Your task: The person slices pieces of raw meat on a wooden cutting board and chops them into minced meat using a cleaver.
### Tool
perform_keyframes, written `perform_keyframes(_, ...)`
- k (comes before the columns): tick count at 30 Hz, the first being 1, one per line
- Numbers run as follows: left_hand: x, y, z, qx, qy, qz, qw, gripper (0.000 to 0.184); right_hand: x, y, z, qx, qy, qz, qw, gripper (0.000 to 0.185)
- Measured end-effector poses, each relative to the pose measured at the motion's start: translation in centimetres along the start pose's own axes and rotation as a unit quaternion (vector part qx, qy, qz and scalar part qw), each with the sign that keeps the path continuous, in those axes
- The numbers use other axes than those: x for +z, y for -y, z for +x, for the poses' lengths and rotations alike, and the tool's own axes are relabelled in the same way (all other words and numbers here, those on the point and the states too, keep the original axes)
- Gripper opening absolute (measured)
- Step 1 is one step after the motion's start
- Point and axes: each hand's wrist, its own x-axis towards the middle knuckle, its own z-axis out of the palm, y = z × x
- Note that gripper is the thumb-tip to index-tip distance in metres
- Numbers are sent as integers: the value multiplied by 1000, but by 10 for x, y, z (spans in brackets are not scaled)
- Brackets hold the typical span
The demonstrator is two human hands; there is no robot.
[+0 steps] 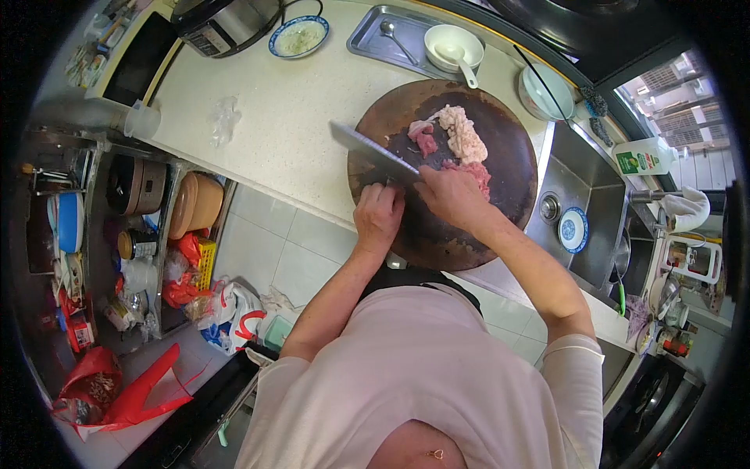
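Meat (462, 134): on the round chopping board (512, 156), just beyond my hands, likely for blade room.
Knife (373, 148): tip past the board's left edge.
Right hand (453, 195): fingers closed round the knife, presumably for control.
Left hand (380, 213): fingers curled together beside the blade; pinching what, I can't tell.
Tray (383, 55): beyond, bowl (455, 36) on it, seemingly handy.

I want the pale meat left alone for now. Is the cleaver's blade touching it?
Apart. The head view shows dark, bare chopping board between the cleaver's blade and the pale meat.
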Motion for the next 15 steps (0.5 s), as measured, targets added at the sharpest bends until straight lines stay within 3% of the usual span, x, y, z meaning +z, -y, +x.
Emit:
perform_keyframes(6,-13,-14,5,-32,-54,-95,994,11,-10,8,-43,41,-38,-4,998,10)
perform_keyframes(8,-10,-10,4,-32,-48,-76,995,10,-10,19,-56,50,-62,8,997,9)
perform_keyframes(11,-8,-9,7,-26,-39,-23,999,8,3,21,-65,61,-33,-15,997,9)
perform_keyframes(12,-9,-10,8,-27,-33,-12,999,7,2,22,-66,82,15,-19,996,17)
perform_keyframes(15,-6,-10,8,-25,-29,-2,999,8,1,21,-75,76,11,-8,997,15)
